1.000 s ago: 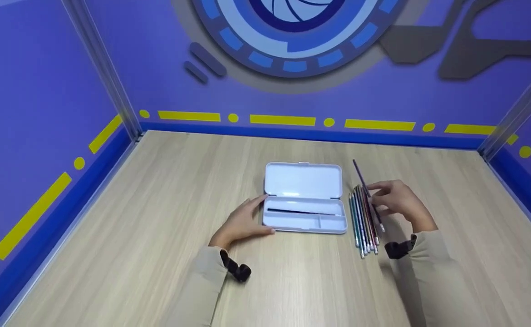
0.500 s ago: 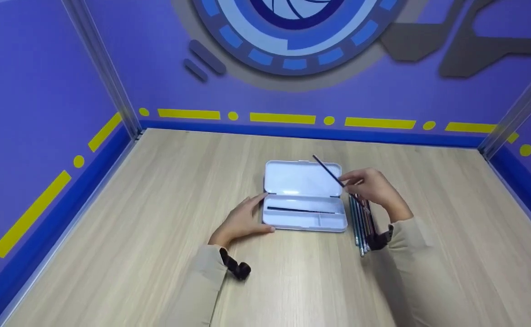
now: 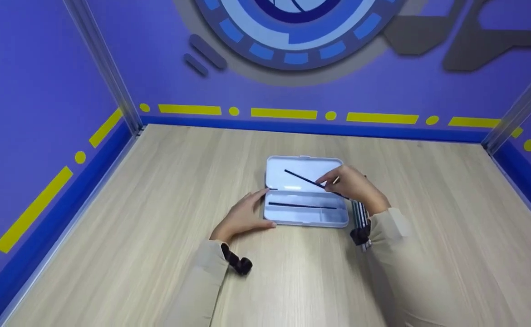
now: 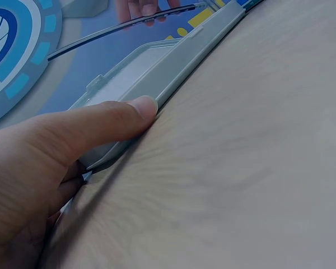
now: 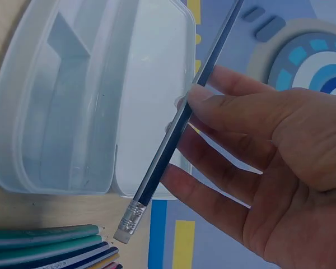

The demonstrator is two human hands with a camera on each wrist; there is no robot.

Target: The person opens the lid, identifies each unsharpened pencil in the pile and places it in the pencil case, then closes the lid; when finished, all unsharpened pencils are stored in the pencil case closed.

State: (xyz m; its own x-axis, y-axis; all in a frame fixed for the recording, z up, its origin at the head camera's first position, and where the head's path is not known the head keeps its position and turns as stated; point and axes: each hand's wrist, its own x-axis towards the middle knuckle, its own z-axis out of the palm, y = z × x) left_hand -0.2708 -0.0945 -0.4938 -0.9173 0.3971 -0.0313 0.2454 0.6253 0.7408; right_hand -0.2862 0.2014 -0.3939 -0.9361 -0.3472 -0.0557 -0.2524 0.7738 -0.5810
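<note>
A white plastic pencil case [image 3: 278, 175] lies with its lid folded back on the table. My left hand [image 3: 242, 219] grips its left end, thumb [image 4: 123, 117] along the front wall and fingers at the back. Over the lid, my right hand [image 3: 352, 185] pinches a dark striped pencil [image 5: 167, 143] between thumb and fingers. That pencil slants, its eraser end toward the table's near right in the head view. Another dark pencil [image 3: 302, 205] lies lengthwise in the case's long rear compartment. Two smaller compartments sit in front of it.
Several pencils [image 3: 361, 217] lie side by side just right of the case, partly hidden by the right wrist. Their pointed ends show in the right wrist view, some with green barrels [image 5: 50, 244]. Blue-purple panels [image 3: 265, 97] wall the wooden table [image 3: 165, 181].
My right hand has lifted a pencil off the pile and carried it left, over the open lid, turning it flatter. My left hand has stayed on the case.
</note>
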